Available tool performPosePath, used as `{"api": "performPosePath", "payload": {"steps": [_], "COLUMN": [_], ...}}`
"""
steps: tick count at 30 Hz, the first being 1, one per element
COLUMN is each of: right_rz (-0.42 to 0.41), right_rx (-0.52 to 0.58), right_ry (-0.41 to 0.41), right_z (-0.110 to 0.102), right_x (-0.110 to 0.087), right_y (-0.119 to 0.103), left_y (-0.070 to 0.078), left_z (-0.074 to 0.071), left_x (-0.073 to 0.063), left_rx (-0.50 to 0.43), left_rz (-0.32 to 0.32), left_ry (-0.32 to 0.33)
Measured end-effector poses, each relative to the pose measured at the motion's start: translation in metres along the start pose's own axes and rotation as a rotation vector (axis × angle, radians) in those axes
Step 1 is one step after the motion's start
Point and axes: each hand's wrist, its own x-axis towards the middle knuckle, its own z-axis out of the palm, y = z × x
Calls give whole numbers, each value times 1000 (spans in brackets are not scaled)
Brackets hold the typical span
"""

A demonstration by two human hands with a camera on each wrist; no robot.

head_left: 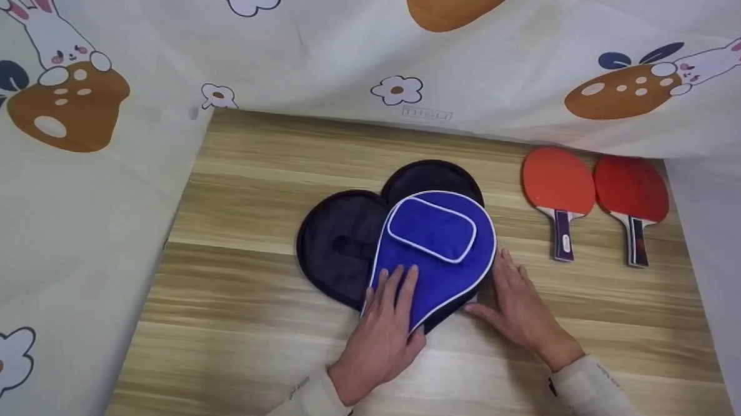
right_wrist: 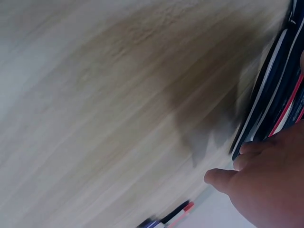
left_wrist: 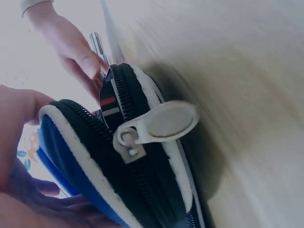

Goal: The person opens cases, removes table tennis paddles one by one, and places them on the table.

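Note:
A blue table tennis paddle case (head_left: 445, 280) with white piping and a front pocket lies over two black round case-like pieces (head_left: 331, 237). My left hand (head_left: 380, 336) rests on the case's narrow lower end with fingers extended. At that end the zipper is parted, its metal pull (left_wrist: 168, 122) hanging out, and a black striped handle (left_wrist: 108, 102) shows inside. My right hand (head_left: 522, 311) touches the case's right edge with straight fingers and its thumb held apart. Along that side a red paddle edge (right_wrist: 287, 105) shows between dark layers.
Two red table tennis paddles (head_left: 559, 185) lie side by side at the back right, handles toward me. A wood-grain tabletop (head_left: 234, 327) stretches around the cases. Printed white cloth (head_left: 327, 50) hangs behind the table and along its sides.

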Motion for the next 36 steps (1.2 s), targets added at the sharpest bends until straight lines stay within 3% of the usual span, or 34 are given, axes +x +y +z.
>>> {"api": "performPosePath", "payload": {"steps": [5,12,19,23,31,36], "right_rz": [-36,-47,-38,-28,-17,-1], "right_rx": [-4,-5,-9,-15,-22,-25], "right_ry": [19,16,-5,-8,-23,-41], "right_z": [5,5,6,6,6,5], "right_x": [3,4,6,6,8,9], "right_y": [-1,-1,-2,-2,-3,-3], "left_y": [-4,-12,-22,-31,-65,-87], "left_z": [-3,-8,-17,-26,-45,-53], "left_x": [-1,-4,-6,-6,-7,-9], "left_rx": [-150,-291,-420,-388,-157,9], "left_rz": [-24,-42,-153,-173,-174,-165], "left_ry": [43,159,231,281,463,486]}}
